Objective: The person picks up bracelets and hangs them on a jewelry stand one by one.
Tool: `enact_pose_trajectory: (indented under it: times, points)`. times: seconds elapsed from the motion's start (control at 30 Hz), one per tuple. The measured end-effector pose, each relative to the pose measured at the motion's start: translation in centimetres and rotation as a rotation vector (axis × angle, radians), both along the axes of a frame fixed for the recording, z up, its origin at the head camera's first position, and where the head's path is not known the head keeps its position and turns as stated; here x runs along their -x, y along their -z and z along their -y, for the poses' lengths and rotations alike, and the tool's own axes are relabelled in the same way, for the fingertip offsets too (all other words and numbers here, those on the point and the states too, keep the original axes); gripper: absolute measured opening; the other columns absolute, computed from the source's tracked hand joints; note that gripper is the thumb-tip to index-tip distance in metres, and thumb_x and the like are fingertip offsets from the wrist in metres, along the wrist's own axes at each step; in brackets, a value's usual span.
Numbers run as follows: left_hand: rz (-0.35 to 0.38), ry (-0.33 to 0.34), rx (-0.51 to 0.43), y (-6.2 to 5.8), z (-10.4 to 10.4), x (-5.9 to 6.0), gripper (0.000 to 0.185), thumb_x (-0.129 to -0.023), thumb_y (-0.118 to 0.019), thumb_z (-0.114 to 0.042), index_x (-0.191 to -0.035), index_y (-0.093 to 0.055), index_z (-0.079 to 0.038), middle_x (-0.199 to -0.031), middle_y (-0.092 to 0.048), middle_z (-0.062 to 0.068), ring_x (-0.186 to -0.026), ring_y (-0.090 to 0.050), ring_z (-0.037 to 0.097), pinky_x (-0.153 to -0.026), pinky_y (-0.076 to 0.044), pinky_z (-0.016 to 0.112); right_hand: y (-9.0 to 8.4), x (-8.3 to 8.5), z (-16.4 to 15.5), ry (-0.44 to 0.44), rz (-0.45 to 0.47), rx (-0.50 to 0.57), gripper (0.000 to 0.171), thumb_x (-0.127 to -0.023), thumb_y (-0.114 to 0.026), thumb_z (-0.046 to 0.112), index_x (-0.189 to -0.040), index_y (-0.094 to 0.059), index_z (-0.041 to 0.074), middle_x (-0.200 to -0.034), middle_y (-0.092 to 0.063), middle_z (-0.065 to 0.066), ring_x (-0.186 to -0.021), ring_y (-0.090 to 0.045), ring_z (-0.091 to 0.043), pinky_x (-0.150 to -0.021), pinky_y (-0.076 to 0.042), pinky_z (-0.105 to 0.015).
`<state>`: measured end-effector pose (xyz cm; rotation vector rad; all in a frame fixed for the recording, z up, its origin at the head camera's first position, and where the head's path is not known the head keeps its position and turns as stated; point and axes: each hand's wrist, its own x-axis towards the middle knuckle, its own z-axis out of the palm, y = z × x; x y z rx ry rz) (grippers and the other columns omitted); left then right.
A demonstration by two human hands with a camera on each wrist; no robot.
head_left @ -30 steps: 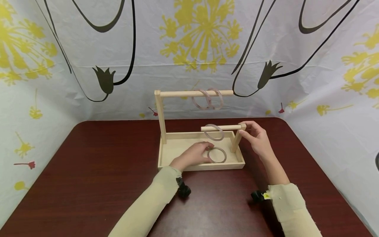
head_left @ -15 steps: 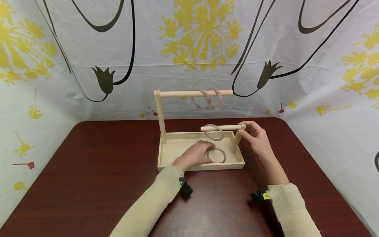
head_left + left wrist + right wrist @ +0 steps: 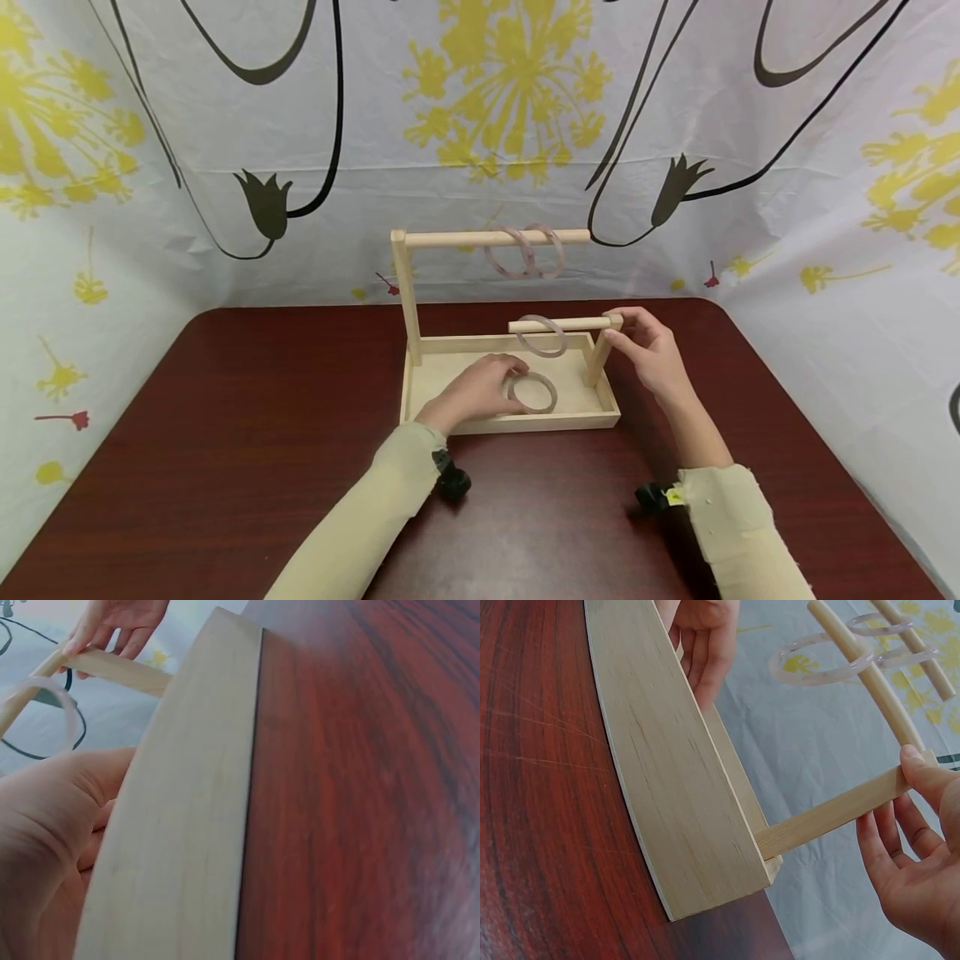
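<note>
Pinching the pale ring (image 3: 532, 392) lying flat in the wooden tray (image 3: 592, 412) at frame centre, the left hand (image 3: 480, 388) curls round its edge; the right hand (image 3: 651, 354) grips the short post (image 3: 598, 357), apparently steadying the rack on the counter (image 3: 225, 433).

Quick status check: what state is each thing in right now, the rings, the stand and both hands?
Ring in tray: lying flat, left hand on its edge.
Ring on low rod: hanging.
Two rings on high rod: hanging side by side.
Wooden stand: upright on the table.
Left hand: holds the tray ring.
Right hand: grips the short post's top.
</note>
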<state>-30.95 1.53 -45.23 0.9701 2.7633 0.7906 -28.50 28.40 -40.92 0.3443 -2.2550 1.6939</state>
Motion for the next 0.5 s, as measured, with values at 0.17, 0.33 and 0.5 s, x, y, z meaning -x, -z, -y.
enact_pose_trajectory:
  times: [0.17,0.33,0.5]
  points:
    - [0.024,-0.022,-0.034,-0.6,1.2,-0.1,0.062,-0.078,-0.086,-0.032,-0.131,-0.062,-0.010,-0.129,-0.065,0.005,-0.121,-0.060,0.021,-0.107,-0.048,0.035,0.1,0.1,0.0,0.000,-0.001,-0.004,0.025,-0.096,-0.065,0.005,-0.119,-0.060,-0.002,-0.100,-0.064,0.018,-0.090,-0.061,0.001,-0.079,-0.051,-0.011]
    - [0.038,-0.054,-0.047,-1.0,2.5,-0.3,0.063,-0.080,-0.085,-0.034,-0.133,-0.059,-0.013,-0.132,-0.063,0.004,-0.124,-0.059,0.022,-0.108,-0.048,0.038,0.1,0.1,0.0,0.005,-0.002,-0.018,0.025,-0.096,-0.066,0.006,-0.119,-0.060,-0.001,-0.101,-0.064,0.019,-0.090,-0.061,0.000,-0.078,-0.051,-0.011]
    - [0.034,-0.074,-0.073,-1.2,3.6,-0.4,0.062,-0.080,-0.084,-0.033,-0.133,-0.059,-0.013,-0.132,-0.064,0.003,-0.124,-0.059,0.023,-0.106,-0.049,0.039,0.2,0.1,0.0,0.006,-0.009,-0.013,0.025,-0.095,-0.066,0.005,-0.119,-0.061,-0.001,-0.101,-0.064,0.019,-0.090,-0.061,-0.001,-0.078,-0.051,-0.011]
